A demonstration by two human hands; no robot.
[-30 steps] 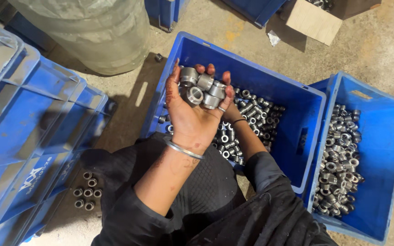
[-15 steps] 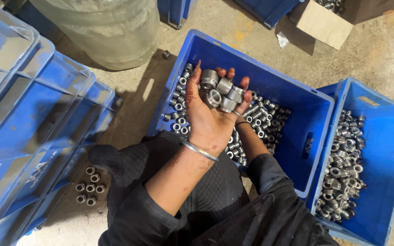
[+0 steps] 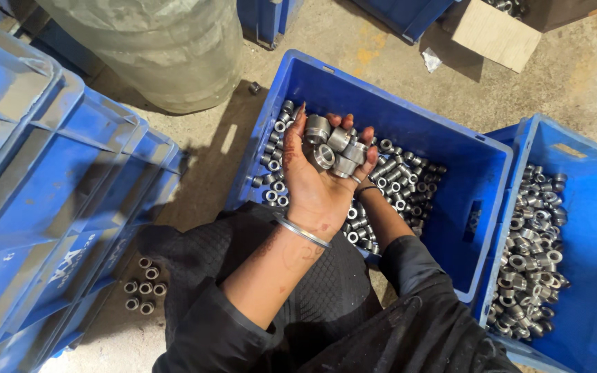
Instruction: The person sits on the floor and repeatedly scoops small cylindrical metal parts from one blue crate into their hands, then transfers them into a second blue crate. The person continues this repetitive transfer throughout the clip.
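Cupped palm-up, left hand (image 3: 316, 183) holds handful of short steel sleeves (image 3: 333, 145) over blue crate (image 3: 464, 166) of same parts. Right hand (image 3: 364, 183) mostly hidden beneath left; grip cannot be told. Second blue crate (image 3: 589, 200) stands just beside, also holding metal fittings.

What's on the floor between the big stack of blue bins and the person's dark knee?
In the head view, a small cluster of metal rings sits on the concrete floor between the stacked blue bins and the dark-clothed knee.
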